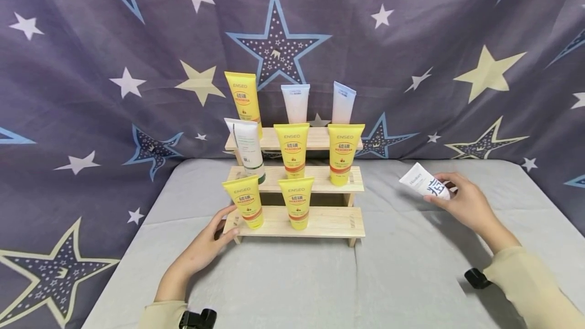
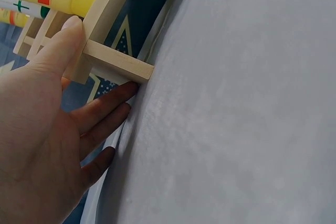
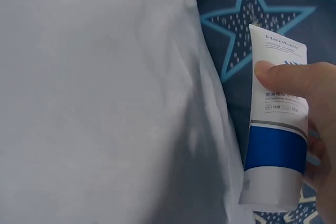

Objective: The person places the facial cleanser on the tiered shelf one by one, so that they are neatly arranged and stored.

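Observation:
My right hand (image 1: 463, 202) grips a white squeeze tube (image 3: 278, 98) with a blue band, tilted and held above the cloth, thumb across its front. At the left end of a three-tier wooden display stand (image 1: 329, 227), my left hand (image 1: 205, 245) holds the bottom shelf's end. In the left wrist view, the thumb (image 2: 71, 30) lies on the shelf board; the other fingers reach beside its leg, the index partly hidden. Two yellow tubes (image 1: 298, 207) stand on the bottom tier. The middle tier bears a white tube (image 1: 249, 149) and two yellow tubes (image 1: 345, 154).
On the top tier stand a yellow tube (image 1: 244, 98) and two pale blue-and-pink tubes (image 1: 296, 103). A grey cloth (image 1: 292, 283) covers the table. Behind it hangs a dark curtain (image 1: 365, 65) with stars.

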Available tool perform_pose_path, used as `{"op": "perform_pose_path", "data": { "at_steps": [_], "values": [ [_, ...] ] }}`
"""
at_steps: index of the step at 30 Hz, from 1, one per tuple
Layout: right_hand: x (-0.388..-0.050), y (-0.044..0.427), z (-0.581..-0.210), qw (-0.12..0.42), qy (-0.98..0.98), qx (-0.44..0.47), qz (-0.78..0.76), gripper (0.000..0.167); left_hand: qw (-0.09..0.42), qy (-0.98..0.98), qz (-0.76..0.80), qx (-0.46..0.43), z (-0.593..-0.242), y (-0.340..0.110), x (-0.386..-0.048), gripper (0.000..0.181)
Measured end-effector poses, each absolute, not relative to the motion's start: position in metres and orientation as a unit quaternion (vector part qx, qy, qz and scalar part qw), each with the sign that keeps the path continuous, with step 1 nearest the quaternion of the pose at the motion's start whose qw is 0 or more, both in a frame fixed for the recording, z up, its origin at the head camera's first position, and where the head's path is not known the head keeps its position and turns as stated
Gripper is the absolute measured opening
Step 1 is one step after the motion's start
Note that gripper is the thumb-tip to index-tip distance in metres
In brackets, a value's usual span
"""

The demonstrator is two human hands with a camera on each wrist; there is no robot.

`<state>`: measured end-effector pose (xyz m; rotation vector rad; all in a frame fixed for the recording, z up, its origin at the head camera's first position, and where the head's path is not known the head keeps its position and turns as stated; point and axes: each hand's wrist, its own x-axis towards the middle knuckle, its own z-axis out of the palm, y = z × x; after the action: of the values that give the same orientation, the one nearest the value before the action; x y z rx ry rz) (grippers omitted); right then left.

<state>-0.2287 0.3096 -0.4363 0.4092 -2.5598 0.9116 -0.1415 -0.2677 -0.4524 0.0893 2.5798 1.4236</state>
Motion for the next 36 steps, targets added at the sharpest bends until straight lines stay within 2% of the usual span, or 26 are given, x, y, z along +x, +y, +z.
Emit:
{"op": "perform_pose_path", "data": {
  "at_steps": [8,17,26,36],
  "values": [
    [-0.206,0.29,-0.431,0.2,-0.903,0.126,0.359,0.052,0.095,0.873,0.477,0.033,-0.451,-0.268,-0.141,0.064],
    [-0.19,0.27,-0.434,0.233,-0.885,0.131,0.382,0.05,0.089,0.879,0.467,0.032,-0.456,-0.27,-0.142,0.062],
    [-0.178,0.251,-0.428,0.217,-0.882,0.145,0.392,0.051,0.093,0.877,0.47,0.027,-0.456,-0.269,-0.142,0.062],
    [-0.168,0.222,-0.42,0.227,-0.862,0.18,0.417,0.055,0.091,0.876,0.473,0.027,-0.456,-0.269,-0.142,0.062]
  ]
}}
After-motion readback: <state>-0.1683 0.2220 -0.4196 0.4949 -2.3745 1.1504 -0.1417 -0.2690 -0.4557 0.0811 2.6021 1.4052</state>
